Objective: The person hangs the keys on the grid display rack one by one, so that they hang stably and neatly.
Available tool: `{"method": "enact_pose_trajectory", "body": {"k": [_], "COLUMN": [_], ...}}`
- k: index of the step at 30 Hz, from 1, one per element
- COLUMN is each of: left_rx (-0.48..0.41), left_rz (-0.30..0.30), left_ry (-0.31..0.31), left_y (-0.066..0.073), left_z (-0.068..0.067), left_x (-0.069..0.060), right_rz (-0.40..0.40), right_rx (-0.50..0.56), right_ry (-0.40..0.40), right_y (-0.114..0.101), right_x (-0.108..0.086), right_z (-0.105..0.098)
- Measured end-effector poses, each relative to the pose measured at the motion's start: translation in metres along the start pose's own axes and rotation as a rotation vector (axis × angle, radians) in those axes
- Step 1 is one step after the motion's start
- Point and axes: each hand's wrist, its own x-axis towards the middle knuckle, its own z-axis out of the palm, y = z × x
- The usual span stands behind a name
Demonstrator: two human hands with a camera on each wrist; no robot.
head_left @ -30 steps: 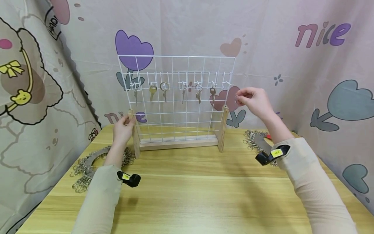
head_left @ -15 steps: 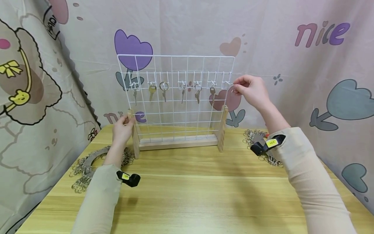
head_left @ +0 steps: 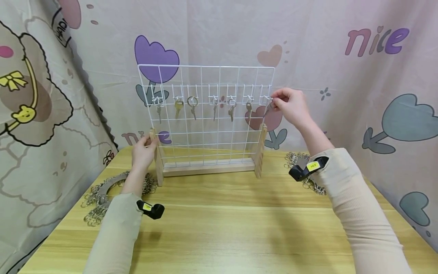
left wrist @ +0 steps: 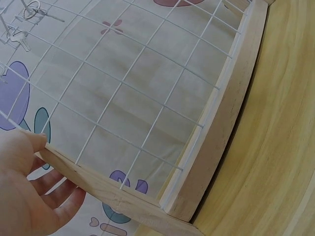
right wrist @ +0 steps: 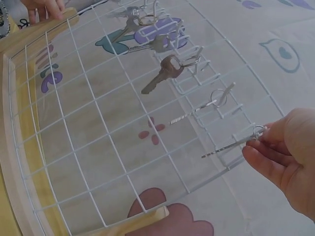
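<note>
A white wire grid rack (head_left: 205,66) stands on the table, with wooden posts at both sides. Several keys on rings, among them a brass one (head_left: 178,108), hang from its row of hooks. My left hand (head_left: 143,154) grips the top of the left wooden post (left wrist: 103,189), thumb on the near side. At the rightmost hook, my right hand (head_left: 293,108) pinches a key ring (right wrist: 258,131) between thumb and forefinger. Its thin key (right wrist: 224,149) hangs edge-on in the right wrist view. Whether the ring is over the hook, I cannot tell.
Bunches of rings on a grey curved holder (head_left: 109,184) lie at the left, partly behind the left forearm. A similar bunch (head_left: 297,158) lies at the right under the right forearm. A patterned cloth (head_left: 222,30) hangs behind the wooden table (head_left: 212,236).
My right hand has moved up and left to the rightmost hook, carrying the key ring. My left hand has stayed on the post.
</note>
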Motion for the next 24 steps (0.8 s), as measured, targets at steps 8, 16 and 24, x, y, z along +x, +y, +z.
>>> {"method": "enact_pose_trajectory", "body": {"k": [8,16,24], "left_rx": [0.011,0.011,0.015], "left_rz": [0.004,0.012,0.003], "left_ry": [0.0,-0.014,-0.019], "left_y": [0.001,0.001,0.0], "left_z": [0.0,0.0,0.0], "left_x": [0.0,0.002,0.0], "right_rz": [0.0,0.026,0.08], "right_rx": [0.048,-0.029,-0.088], "right_ry": [0.017,0.026,-0.041], "right_y": [0.009,0.027,0.052], "right_x": [0.002,-0.009,-0.026], "right_z": [0.006,0.004,0.001]}}
